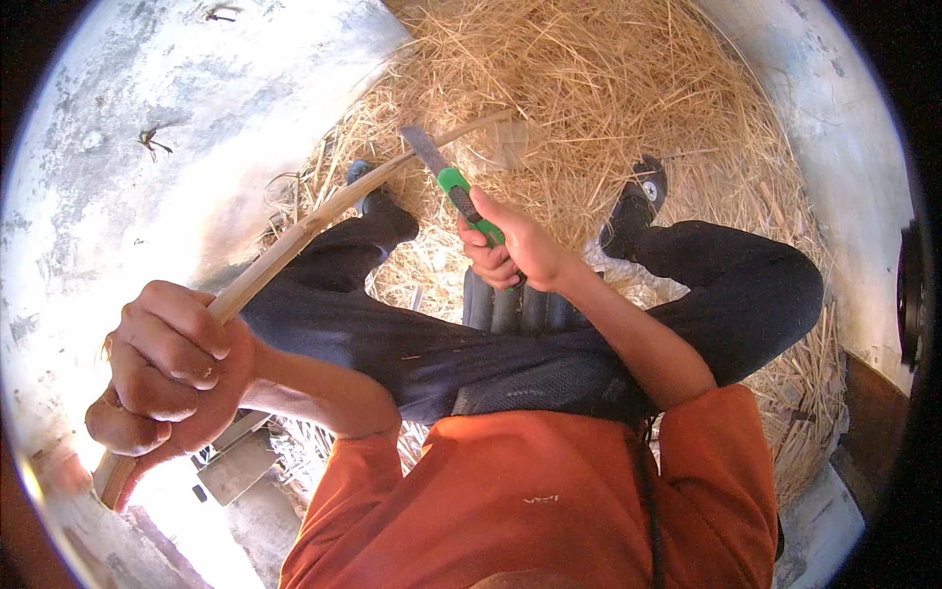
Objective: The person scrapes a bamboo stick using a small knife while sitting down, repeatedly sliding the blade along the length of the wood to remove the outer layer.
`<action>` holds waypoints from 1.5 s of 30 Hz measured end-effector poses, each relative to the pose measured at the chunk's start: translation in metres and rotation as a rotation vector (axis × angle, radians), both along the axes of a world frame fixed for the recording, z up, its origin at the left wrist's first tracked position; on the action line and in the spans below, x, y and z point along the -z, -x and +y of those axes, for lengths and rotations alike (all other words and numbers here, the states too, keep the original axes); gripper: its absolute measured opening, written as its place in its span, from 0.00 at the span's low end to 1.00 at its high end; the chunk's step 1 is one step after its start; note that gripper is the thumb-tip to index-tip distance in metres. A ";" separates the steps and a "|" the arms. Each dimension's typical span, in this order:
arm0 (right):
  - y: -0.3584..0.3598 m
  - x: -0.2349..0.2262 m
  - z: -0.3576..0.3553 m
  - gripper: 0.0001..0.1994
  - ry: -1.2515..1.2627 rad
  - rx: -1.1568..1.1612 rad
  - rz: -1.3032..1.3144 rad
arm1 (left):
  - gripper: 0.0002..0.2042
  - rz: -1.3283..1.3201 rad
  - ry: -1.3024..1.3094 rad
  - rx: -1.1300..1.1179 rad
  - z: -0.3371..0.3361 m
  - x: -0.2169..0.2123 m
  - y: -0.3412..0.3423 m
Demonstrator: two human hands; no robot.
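The left hand (167, 368) is clenched around the wooden stick (339, 203) — thin end over the straw (608, 79). The right hand (515, 240), nearer the straw, is closed around the green knife (455, 184), blade (425, 151) crossing the stick in view.

The stick (294, 239) has free room between left hand (172, 363) and knife (457, 187).

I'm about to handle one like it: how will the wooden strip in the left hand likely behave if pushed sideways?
The wooden strip probably resists bending near the left hand, where it looks thicker. It likely flexes more toward its far end, which looks thinner and curved. It is perhaps light for its length, being so slender.
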State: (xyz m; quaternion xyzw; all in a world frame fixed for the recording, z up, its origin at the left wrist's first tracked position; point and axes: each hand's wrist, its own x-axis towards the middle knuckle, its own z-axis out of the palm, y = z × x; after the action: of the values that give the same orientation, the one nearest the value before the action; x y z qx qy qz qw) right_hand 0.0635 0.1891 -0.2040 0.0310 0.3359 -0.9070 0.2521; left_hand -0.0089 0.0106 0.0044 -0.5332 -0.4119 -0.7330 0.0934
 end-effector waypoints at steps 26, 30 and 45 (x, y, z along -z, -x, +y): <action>0.003 0.007 0.021 0.24 -0.478 0.300 0.086 | 0.18 -0.117 0.016 0.225 0.010 0.005 -0.004; -0.002 -0.023 0.016 0.19 -1.180 0.613 0.489 | 0.18 -0.102 0.010 0.198 0.012 0.004 -0.004; 0.018 -0.009 0.033 0.22 -1.250 0.442 0.216 | 0.24 -0.173 -0.129 -0.156 0.013 0.004 -0.006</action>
State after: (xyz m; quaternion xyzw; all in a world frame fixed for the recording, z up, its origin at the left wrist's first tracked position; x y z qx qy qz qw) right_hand 0.0456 0.2220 -0.1949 0.1483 0.8069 -0.5704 -0.0397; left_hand -0.0028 0.0238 0.0008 -0.4275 -0.4106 -0.7916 0.1483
